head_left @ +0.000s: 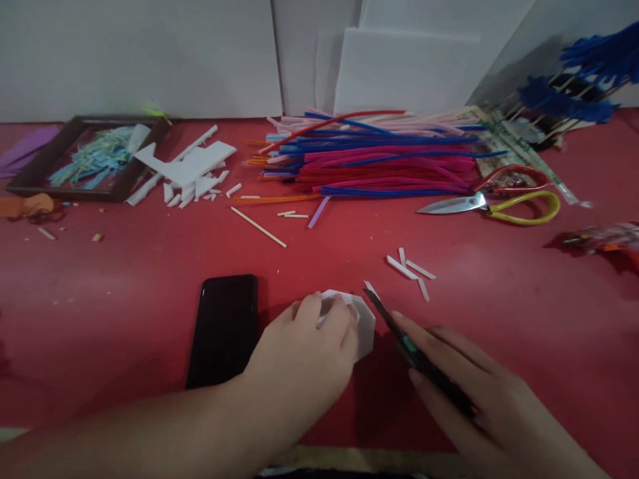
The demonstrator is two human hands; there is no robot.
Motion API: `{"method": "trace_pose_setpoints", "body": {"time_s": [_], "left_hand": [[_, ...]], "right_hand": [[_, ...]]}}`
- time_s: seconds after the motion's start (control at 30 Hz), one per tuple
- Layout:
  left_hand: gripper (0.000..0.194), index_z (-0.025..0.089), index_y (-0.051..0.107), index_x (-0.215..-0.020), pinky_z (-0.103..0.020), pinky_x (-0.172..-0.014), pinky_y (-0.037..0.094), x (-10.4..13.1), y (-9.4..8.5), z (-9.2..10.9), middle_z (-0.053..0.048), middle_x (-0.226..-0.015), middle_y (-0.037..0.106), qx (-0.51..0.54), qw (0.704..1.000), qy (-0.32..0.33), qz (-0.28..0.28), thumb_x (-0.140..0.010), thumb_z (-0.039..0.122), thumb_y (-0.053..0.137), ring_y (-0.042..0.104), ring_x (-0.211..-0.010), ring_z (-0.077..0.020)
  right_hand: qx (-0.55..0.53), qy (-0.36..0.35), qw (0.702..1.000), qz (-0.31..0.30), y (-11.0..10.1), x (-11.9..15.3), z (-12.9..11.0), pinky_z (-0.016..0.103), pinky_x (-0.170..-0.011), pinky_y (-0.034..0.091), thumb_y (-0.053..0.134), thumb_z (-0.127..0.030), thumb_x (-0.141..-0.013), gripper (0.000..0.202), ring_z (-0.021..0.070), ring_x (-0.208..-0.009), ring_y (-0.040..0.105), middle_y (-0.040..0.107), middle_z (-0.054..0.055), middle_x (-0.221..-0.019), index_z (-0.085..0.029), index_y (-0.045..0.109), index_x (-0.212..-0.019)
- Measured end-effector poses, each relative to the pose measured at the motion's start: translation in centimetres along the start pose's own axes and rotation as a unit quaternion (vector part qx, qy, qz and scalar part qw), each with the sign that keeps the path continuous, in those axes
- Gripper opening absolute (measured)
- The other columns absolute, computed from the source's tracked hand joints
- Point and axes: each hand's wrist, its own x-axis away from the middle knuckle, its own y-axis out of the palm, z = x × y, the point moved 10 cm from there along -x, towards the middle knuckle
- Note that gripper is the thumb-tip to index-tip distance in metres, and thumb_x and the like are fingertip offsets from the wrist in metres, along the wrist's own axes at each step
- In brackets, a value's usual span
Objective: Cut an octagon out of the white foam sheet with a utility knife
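My left hand point(312, 339) is closed over a white many-sided foam piece point(367, 329), and its fingers hide most of it. In my right hand point(464, 386) is a dark utility knife point(424, 359) with a green slider, its blade pointing up and left. The blade tip is just right of the foam piece, apart from it. A thin white sliver point(370, 290) lies by the tip. Several white offcut strips point(402, 267) are scattered beyond the knife. Left of my left hand lies a black phone point(224, 326), face up.
Across the back runs a heap of coloured pipe cleaners point(379, 156), with red-and-yellow-handled scissors point(499, 199) at its right. White foam scraps point(192, 169) and a dark frame-like tray point(90, 193) are at back left. A thin wooden stick point(258, 227) lies on the red table point(124, 279).
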Motion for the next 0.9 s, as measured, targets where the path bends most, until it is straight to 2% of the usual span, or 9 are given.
{"method": "trace_pose_setpoints", "body": {"time_s": [0.07, 0.13, 0.27, 0.37, 0.5, 0.67, 0.9], "left_hand": [[0.041, 0.007, 0.074, -0.119, -0.035, -0.066, 0.064, 0.1, -0.2, 0.4, -0.011, -0.114, 0.077, -0.022, 1.000, 0.001, 0.018, -0.082, 0.023, 0.083, 0.074, -0.090, -0.0283], [0.043, 0.007, 0.075, -0.116, -0.037, -0.071, 0.065, 0.1, -0.2, 0.8, -0.012, -0.117, 0.077, -0.021, 0.999, 0.002, 0.029, -0.084, 0.034, 0.083, 0.073, -0.096, -0.0298], [0.061, 0.004, 0.075, -0.116, -0.034, -0.081, 0.064, 0.0, 0.0, 1.1, -0.014, -0.121, 0.075, -0.006, 1.000, 0.004, 0.022, -0.082, 0.054, 0.082, 0.070, -0.107, -0.0292], [0.064, 0.003, 0.072, -0.120, -0.034, -0.080, 0.064, -0.1, 0.2, 1.2, -0.014, -0.120, 0.075, -0.006, 1.000, 0.014, 0.013, -0.081, 0.052, 0.083, 0.071, -0.105, -0.0283], [0.064, 0.005, 0.068, -0.129, -0.036, -0.080, 0.064, -0.3, 0.6, 1.0, -0.011, -0.124, 0.074, 0.008, 1.000, 0.027, -0.004, -0.086, 0.051, 0.078, 0.070, -0.106, -0.0283], [0.059, 0.006, 0.069, -0.127, -0.036, -0.078, 0.065, -0.4, 0.6, 0.8, -0.009, -0.124, 0.074, 0.019, 0.999, 0.031, -0.009, -0.088, 0.050, 0.076, 0.070, -0.105, -0.0280], [0.056, 0.007, 0.070, -0.124, -0.037, -0.076, 0.065, -0.4, 0.4, 0.9, -0.009, -0.123, 0.074, 0.021, 0.999, 0.035, -0.009, -0.088, 0.050, 0.077, 0.070, -0.102, -0.0277]], "right_hand": [[-0.004, -0.002, 1.000, -0.003, 0.0, -0.3, 0.1, 0.028, -0.078, 0.065, 0.045, -0.019, -0.099, 0.046, 0.0200, -0.096, 0.077, 0.076, 0.013, -0.112, -0.018, 0.059, -0.144], [-0.017, -0.008, 1.000, -0.016, 0.1, -0.5, 0.2, 0.027, -0.075, 0.064, 0.046, -0.019, -0.099, 0.046, 0.0185, -0.090, 0.077, 0.076, 0.011, -0.107, -0.019, 0.059, -0.143], [-0.035, -0.010, 0.999, -0.037, 0.2, -1.0, 0.3, 0.028, -0.074, 0.064, 0.046, -0.017, -0.099, 0.049, 0.0177, -0.085, 0.076, 0.075, 0.009, -0.103, -0.023, 0.059, -0.145], [-0.024, -0.014, 0.999, -0.039, 0.2, -1.2, 0.2, 0.027, -0.071, 0.064, 0.044, -0.015, -0.098, 0.052, 0.0176, -0.082, 0.075, 0.075, 0.009, -0.101, -0.024, 0.057, -0.148], [-0.020, -0.027, 0.998, -0.048, 0.4, -1.2, -0.1, 0.028, -0.076, 0.064, 0.043, -0.013, -0.098, 0.057, 0.0180, -0.089, 0.076, 0.075, 0.010, -0.106, -0.025, 0.052, -0.152], [-0.018, -0.025, 0.998, -0.051, 0.5, -1.0, 0.3, 0.026, -0.079, 0.063, 0.043, -0.014, -0.098, 0.053, 0.0163, -0.093, 0.075, 0.074, 0.009, -0.109, -0.024, 0.055, -0.149], [-0.024, -0.029, 0.998, -0.058, 0.5, -1.2, 0.0, 0.027, -0.075, 0.064, 0.043, -0.013, -0.097, 0.051, 0.0171, -0.089, 0.076, 0.075, 0.009, -0.105, -0.023, 0.060, -0.144]]}}
